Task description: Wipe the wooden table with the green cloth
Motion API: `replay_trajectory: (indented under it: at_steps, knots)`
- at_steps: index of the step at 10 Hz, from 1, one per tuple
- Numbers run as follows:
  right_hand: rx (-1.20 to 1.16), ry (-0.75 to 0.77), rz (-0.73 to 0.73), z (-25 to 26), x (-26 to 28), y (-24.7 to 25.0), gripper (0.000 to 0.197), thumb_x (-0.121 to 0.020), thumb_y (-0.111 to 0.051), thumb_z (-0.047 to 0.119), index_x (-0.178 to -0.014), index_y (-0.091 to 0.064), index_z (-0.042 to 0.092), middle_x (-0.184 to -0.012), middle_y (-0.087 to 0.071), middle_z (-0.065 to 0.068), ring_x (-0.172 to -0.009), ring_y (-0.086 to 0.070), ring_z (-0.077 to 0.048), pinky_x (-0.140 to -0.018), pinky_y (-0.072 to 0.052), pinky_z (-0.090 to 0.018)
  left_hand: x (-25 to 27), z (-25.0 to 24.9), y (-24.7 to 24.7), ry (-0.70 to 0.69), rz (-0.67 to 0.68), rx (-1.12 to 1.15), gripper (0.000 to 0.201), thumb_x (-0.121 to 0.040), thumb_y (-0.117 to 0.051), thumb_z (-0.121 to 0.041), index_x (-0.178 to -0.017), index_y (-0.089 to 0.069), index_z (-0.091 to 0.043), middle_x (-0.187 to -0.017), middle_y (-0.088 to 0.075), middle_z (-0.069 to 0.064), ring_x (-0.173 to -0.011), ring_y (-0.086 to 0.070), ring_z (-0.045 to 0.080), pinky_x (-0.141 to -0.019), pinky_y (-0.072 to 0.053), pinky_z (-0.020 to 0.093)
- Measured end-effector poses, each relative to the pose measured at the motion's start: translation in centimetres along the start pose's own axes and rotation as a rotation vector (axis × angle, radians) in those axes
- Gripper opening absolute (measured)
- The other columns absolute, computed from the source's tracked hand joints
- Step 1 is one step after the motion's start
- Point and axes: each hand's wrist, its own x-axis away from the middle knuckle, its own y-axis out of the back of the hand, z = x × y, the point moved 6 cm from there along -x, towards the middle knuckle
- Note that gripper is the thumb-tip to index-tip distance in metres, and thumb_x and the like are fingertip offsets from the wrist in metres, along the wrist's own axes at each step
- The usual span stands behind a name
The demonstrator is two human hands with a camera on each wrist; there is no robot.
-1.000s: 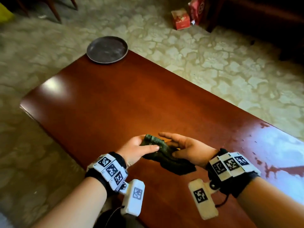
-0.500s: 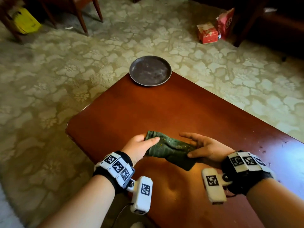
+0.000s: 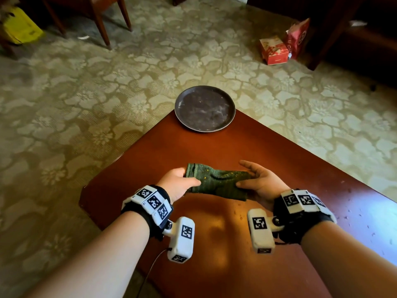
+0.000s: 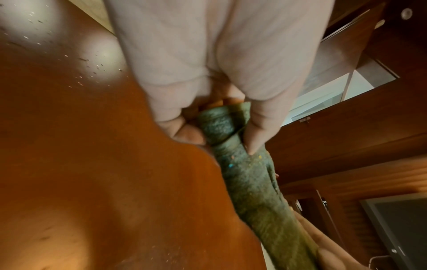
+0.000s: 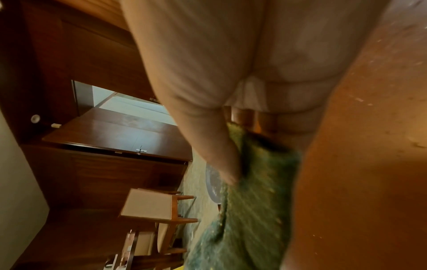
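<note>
A folded green cloth (image 3: pixel 217 181) is stretched between both hands just above the reddish wooden table (image 3: pixel 247 151). My left hand (image 3: pixel 178 183) grips the cloth's left end, thumb on top and fingers curled beneath; the left wrist view shows the cloth (image 4: pixel 249 175) pinched there. My right hand (image 3: pixel 255 179) holds the right end, thumb pressed on the cloth and the index finger stretched out over it. In the right wrist view the cloth (image 5: pixel 256 201) runs away from that thumb. Small crumbs dot the table at the right.
A dark round plate (image 3: pixel 204 108) sits on the table's far corner. The table's left edge (image 3: pixel 103 175) lies close to my left hand. On the patterned floor stand red boxes (image 3: pixel 274 50), chair legs (image 3: pixel 101 22) and a yellow bag (image 3: pixel 21 29).
The hands have drawn apart and pulled the bunched cloth out longer between them. The head view has swung, so the plate and table corner now appear nearer the middle.
</note>
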Motion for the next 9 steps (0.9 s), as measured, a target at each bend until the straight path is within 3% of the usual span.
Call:
replay_trajectory:
  at_steps: [1, 2, 3, 4, 5, 6, 7, 8, 9]
  knots:
    - [-0.009, 0.032, -0.119, 1.5, -3.7, 0.5, 0.074, -0.072, -0.060, -0.021, -0.135, -0.039, 0.013, -0.119, -0.055, -0.022, -0.097, -0.062, -0.035, -0.072, -0.057, -0.041, -3.2, -1.6, 0.8, -0.003, -0.028, -0.006, 0.039, -0.058, -0.073, -0.038, -0.095, -0.073, -0.024, -0.094, -0.076, -0.002, -0.097, -0.070, 0.026, -0.095, -0.053, 0.052]
    - [0.008, 0.017, -0.212, 2.8, -7.8, 1.1, 0.070, -0.070, -0.065, -0.017, -0.131, -0.043, 0.010, -0.114, -0.059, -0.019, -0.095, -0.063, -0.035, -0.083, -0.053, -0.048, -6.5, -3.1, 1.4, 0.010, -0.053, -0.030, 0.041, -0.051, -0.072, -0.041, -0.088, -0.073, -0.023, -0.091, -0.076, 0.002, -0.097, -0.070, 0.031, -0.092, -0.054, 0.052]
    - [0.039, 0.034, -0.257, 4.2, -11.4, 1.4, 0.060, -0.071, -0.067, -0.014, -0.123, -0.047, 0.010, -0.109, -0.064, -0.014, -0.093, -0.064, -0.033, -0.080, -0.054, -0.048, -9.3, -5.0, 2.1, 0.016, -0.094, -0.092, 0.030, -0.058, -0.071, -0.034, -0.084, -0.071, -0.021, -0.088, -0.074, 0.005, -0.094, -0.069, 0.033, -0.090, -0.055, 0.053]
    - [0.240, 0.130, -0.334, 5.8, -13.9, 1.4, 0.047, -0.070, -0.070, -0.008, -0.107, -0.048, 0.011, -0.097, -0.064, -0.008, -0.084, -0.064, -0.027, -0.064, -0.054, -0.037, -11.5, -6.6, 2.8, -0.035, -0.155, -0.188, 0.021, -0.072, -0.073, -0.028, -0.090, -0.070, -0.017, -0.089, -0.074, 0.004, -0.089, -0.069, 0.028, -0.088, -0.055, 0.049]
    - [0.466, 0.234, -0.389, 7.3, -16.4, 1.0, 0.036, -0.070, -0.071, -0.001, -0.087, -0.048, 0.020, -0.082, -0.058, 0.000, -0.071, -0.059, -0.022, -0.060, -0.053, -0.034, -13.8, -7.7, 3.3, -0.055, -0.223, -0.283, 0.018, -0.085, -0.070, -0.022, -0.098, -0.066, -0.009, -0.094, -0.071, 0.008, -0.089, -0.066, 0.028, -0.083, -0.054, 0.042]
    - [0.493, 0.278, -0.444, 8.3, -19.1, 0.9, 0.032, -0.070, -0.069, 0.001, -0.080, -0.049, 0.024, -0.081, -0.059, 0.000, -0.077, -0.060, -0.024, -0.067, -0.053, -0.037, -16.4, -8.7, 3.8, -0.072, -0.245, -0.326, 0.018, -0.089, -0.068, -0.023, -0.104, -0.065, -0.012, -0.100, -0.069, 0.005, -0.092, -0.063, 0.026, -0.078, -0.049, 0.033]
    - [0.487, 0.289, -0.497, 9.6, -21.4, 0.9, 0.032, -0.071, -0.068, 0.003, -0.085, -0.048, 0.023, -0.090, -0.060, -0.002, -0.082, -0.060, -0.024, -0.072, -0.054, -0.040, -18.6, -10.3, 4.2, -0.083, -0.264, -0.351, 0.023, -0.091, -0.067, -0.025, -0.109, -0.065, -0.011, -0.100, -0.065, 0.005, -0.089, -0.058, 0.026, -0.074, -0.041, 0.029]
    - [0.489, 0.318, -0.527, 11.1, -23.7, 0.6, 0.030, -0.074, -0.068, 0.005, -0.087, -0.048, 0.024, -0.095, -0.062, -0.003, -0.086, -0.061, -0.025, -0.077, -0.054, -0.041, -20.8, -12.2, 4.9, -0.126, -0.301, -0.392, 0.029, -0.092, -0.066, -0.027, -0.114, -0.062, -0.010, -0.108, -0.064, 0.007, -0.098, -0.058, 0.029, -0.077, -0.040, 0.029]
    - [0.506, 0.261, -0.520, 12.3, -25.4, 0.1, 0.035, -0.081, -0.064, 0.009, -0.111, -0.051, 0.021, -0.112, -0.062, 0.000, -0.099, -0.060, -0.020, -0.082, -0.049, -0.029, -22.7, -13.5, 6.2, -0.119, -0.332, -0.339, 0.052, -0.094, -0.065, -0.026, -0.141, -0.048, -0.012, -0.138, -0.056, 0.007, -0.124, -0.053, 0.028, -0.095, -0.041, 0.031]
